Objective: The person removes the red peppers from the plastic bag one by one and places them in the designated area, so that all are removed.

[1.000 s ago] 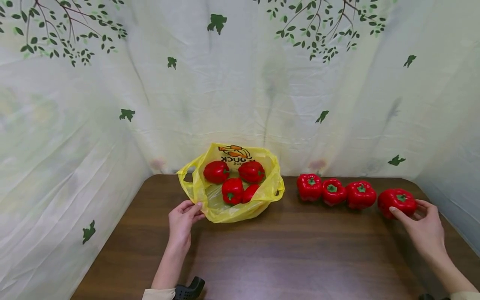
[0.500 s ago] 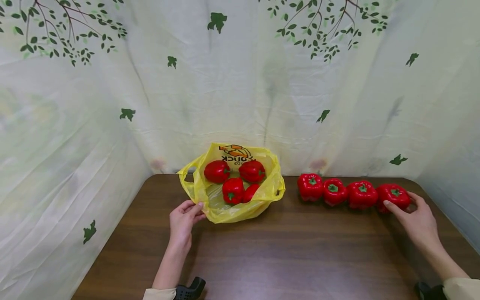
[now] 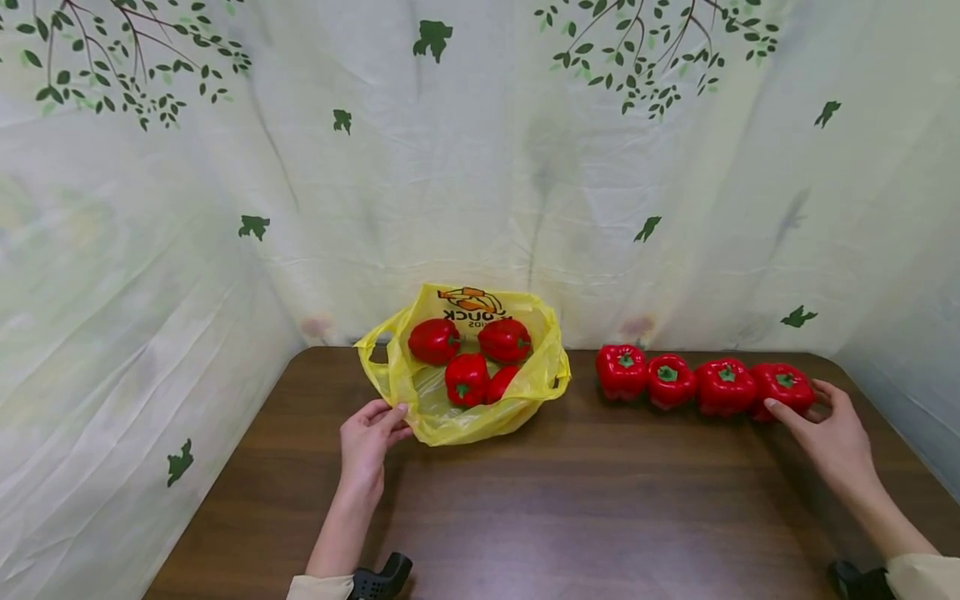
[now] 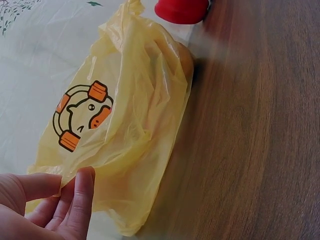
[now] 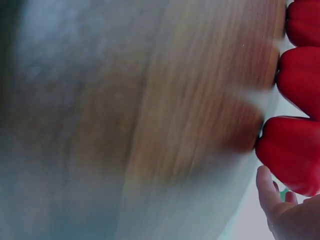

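Note:
My left hand point(image 3: 366, 446) pinches the near left edge of a yellow plastic bag point(image 3: 450, 429), thumb against fingers, as the left wrist view also shows. The bag stands with its mouth spread, and several red bell peppers point(image 3: 467, 379) lie inside. To the right, my right hand point(image 3: 832, 433) holds the rightmost bell pepper point(image 3: 782, 390) of a row, thumb on its near side and fingers at its right. This pepper sits right beside its neighbour point(image 3: 726, 387). In the right wrist view, the thumb point(image 5: 266, 187) lies against the held pepper point(image 5: 290, 150).
Two more peppers stand at the row's left end, a small one point(image 3: 671, 381) and a larger one point(image 3: 621, 372). Everything is on a brown wooden table point(image 3: 585, 508). A pale leaf-printed curtain point(image 3: 480, 183) hangs along the table's back edge.
My right hand has moved the rightmost pepper left, closing its gap to the row; it moves only slightly in the last half second. The left hand and bag have stayed in place.

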Motion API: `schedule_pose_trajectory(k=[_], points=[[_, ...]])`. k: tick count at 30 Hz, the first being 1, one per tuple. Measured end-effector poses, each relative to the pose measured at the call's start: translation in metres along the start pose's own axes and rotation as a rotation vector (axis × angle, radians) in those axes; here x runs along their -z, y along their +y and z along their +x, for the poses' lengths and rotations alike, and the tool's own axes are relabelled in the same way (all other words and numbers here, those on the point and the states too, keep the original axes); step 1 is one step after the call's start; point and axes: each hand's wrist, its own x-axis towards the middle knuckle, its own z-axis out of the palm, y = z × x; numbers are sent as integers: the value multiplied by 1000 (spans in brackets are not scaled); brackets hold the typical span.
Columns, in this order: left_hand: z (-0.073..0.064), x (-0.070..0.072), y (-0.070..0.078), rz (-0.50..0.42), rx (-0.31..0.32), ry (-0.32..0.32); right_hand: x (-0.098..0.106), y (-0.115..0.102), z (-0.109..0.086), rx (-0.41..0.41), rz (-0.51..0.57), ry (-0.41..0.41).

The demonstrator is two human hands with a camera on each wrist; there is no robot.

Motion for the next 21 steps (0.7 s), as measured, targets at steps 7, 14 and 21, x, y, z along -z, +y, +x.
schedule_pose_trajectory(k=[7,14,21], points=[[-1,0,1,-7,2,-4,8,-1,-9,40,21,39],[-2,1,3,-7,-2,-7,12,-15,-25,199,1,146],[-2,1,3,-24,-8,-12,3,-46,-38,451,-25,212]])
